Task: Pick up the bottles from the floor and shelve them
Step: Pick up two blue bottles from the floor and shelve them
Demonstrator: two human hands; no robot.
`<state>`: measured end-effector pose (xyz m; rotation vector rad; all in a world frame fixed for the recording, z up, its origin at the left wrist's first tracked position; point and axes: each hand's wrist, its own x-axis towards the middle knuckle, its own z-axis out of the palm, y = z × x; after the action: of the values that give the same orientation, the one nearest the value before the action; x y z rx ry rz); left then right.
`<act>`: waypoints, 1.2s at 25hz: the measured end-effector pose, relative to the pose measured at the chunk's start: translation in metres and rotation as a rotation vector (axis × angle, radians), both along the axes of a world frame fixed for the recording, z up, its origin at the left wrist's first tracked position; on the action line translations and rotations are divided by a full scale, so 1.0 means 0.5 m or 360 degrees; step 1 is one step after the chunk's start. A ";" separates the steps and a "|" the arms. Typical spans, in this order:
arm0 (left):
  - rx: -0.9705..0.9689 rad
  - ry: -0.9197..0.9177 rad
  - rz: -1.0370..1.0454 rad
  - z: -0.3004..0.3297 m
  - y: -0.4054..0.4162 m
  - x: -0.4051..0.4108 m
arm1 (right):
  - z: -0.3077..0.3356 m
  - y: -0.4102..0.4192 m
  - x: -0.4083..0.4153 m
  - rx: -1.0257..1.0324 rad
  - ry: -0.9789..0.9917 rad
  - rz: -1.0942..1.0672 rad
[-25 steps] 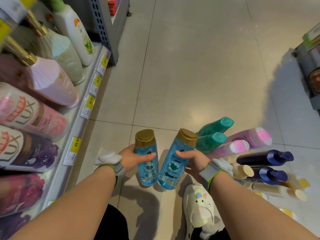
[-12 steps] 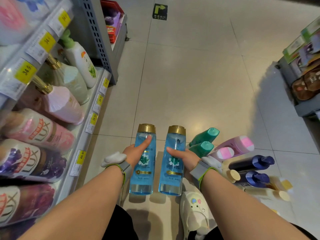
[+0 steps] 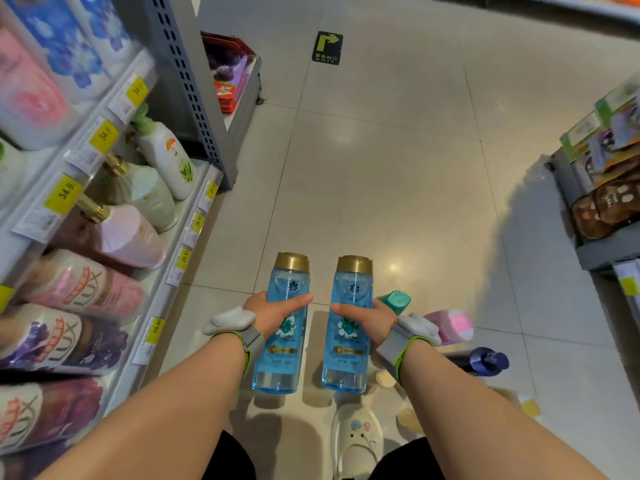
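The shelving unit (image 3: 194,188) stands to the left. Step in hand: carry, judged. Left hand (image 3: 273,315) grips one blue gold-capped bottle (image 3: 282,355), right hand (image 3: 369,317) the other (image 3: 348,355) — both lifted off the floor (image 3: 381,168). Next move calls for turning left to a free shelf slot.

Tiled floor (image 3: 381,174) carries a green exit arrow marker (image 3: 327,47) at far centre. Yellow price tags (image 3: 63,193) line the left shelf edges. A rack of packaged goods (image 3: 602,188) stands at right. A cream shoe (image 3: 356,441) shows near, bottom centre.
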<state>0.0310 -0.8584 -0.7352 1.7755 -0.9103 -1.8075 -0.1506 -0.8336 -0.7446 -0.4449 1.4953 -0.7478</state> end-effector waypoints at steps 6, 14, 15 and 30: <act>0.0077 -0.0018 0.0049 0.235 -0.006 -0.007 | 0.241 -0.024 -0.037 0.0069 0.0021 0.0091; 0.0044 -0.0073 0.0029 0.588 0.008 0.027 | 0.590 -0.014 -0.010 0.0046 0.0006 0.0228; 0.0006 -0.0054 0.0069 0.623 0.013 0.033 | 0.621 -0.011 -0.001 0.0016 0.0006 0.0241; -0.0482 -0.0130 0.0247 0.948 0.160 0.241 | 0.931 0.090 0.235 -0.0358 0.0043 0.0448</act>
<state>0.1517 -0.7785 -0.2611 1.6848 -0.9894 -1.4265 -0.0330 -0.7884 -0.2792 -0.8200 1.3422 -0.6891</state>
